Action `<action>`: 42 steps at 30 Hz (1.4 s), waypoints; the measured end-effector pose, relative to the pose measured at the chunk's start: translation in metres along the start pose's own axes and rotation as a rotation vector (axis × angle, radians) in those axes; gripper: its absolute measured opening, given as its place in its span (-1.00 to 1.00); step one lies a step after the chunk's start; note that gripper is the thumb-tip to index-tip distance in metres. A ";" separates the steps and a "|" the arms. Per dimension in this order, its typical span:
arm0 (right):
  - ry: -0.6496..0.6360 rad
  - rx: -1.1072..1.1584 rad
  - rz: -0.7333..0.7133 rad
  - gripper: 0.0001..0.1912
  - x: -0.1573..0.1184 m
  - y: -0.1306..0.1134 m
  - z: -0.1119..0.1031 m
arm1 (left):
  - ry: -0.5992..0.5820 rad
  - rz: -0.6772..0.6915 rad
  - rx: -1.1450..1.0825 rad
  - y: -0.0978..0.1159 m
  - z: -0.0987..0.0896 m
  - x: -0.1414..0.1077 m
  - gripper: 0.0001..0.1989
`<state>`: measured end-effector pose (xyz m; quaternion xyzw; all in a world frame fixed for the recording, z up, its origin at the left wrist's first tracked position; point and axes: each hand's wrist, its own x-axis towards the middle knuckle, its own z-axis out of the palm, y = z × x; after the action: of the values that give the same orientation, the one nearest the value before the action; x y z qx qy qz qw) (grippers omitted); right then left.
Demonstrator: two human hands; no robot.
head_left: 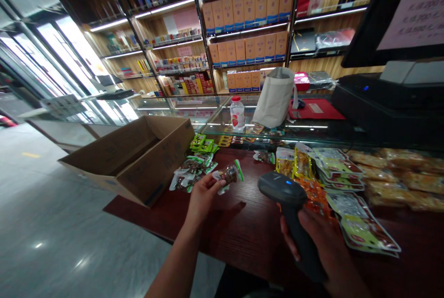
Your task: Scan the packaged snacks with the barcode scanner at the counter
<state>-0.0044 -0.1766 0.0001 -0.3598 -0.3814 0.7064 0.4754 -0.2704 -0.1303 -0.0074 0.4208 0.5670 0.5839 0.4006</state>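
Between the thumb and fingers of my left hand (205, 192) is a small clear snack packet (230, 174) with brown contents and a green edge, held just above the table. My right hand (317, 233) is wrapped round the handle of a dark barcode scanner (282, 189). A blue light shows on the scanner's top, and its head faces left toward the packet. Similar snack packets (192, 168) lie heaped left of my left hand, with bright green packets (203, 143) behind them. Orange packets (312, 196) lie partly hidden behind the scanner.
An open cardboard box (138, 159) stands at the left on the dark red table (239, 224). Flat pouches (364, 224) and bagged pastries (398, 175) lie at the right. A glass counter beyond bears a plastic bottle (237, 114), a white bag (274, 99) and a monitor (398, 15).
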 end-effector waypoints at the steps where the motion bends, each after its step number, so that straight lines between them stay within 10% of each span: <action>1: -0.018 -0.019 -0.002 -0.55 0.000 0.000 0.000 | 0.009 0.009 -0.010 0.001 0.001 -0.001 -0.60; 16: -0.092 -0.055 -0.029 -0.56 -0.002 0.002 0.008 | 0.227 0.134 0.133 -0.009 -0.004 0.001 -0.79; 42: -0.065 -0.047 -0.020 -0.58 0.004 0.004 0.005 | 0.229 0.177 0.352 0.001 0.009 0.000 -0.83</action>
<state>-0.0112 -0.1742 -0.0017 -0.3440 -0.4166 0.7037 0.4614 -0.2619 -0.1277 -0.0066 0.4633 0.6627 0.5529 0.2010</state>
